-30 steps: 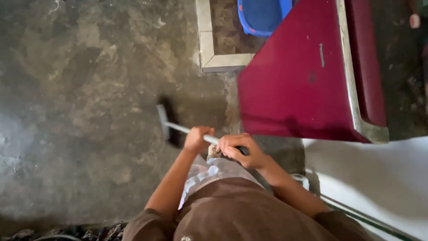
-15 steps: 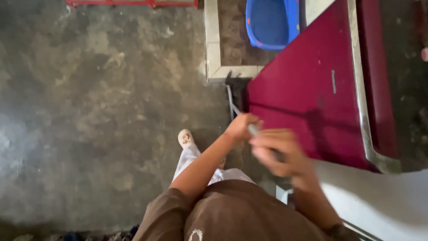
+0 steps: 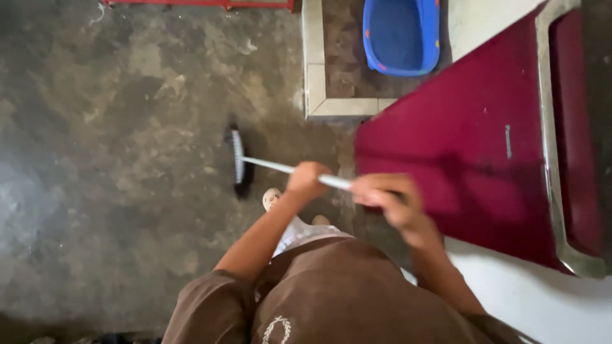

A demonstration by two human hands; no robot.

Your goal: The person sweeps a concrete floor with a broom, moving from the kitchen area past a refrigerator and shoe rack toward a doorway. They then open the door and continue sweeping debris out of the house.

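Both sets of fingers are curled tight around the pale handle (image 3: 280,167) of a broom. The left hand (image 3: 308,180) grips it lower down, nearer the head; the right hand (image 3: 386,197) holds it just behind, blurred, closed on the upper part of the shaft. From the left hand the handle runs out to the dark broom head (image 3: 238,163), which lies on the stained concrete floor (image 3: 115,159), its bristle edge pale. A foot (image 3: 271,198) shows just beside the broom head. Beyond the broom head is a tiled step (image 3: 315,76) with a blue plastic basin (image 3: 400,35) on it. Well to the side of the broom head lies a dark red panel (image 3: 472,146) with a metal edge
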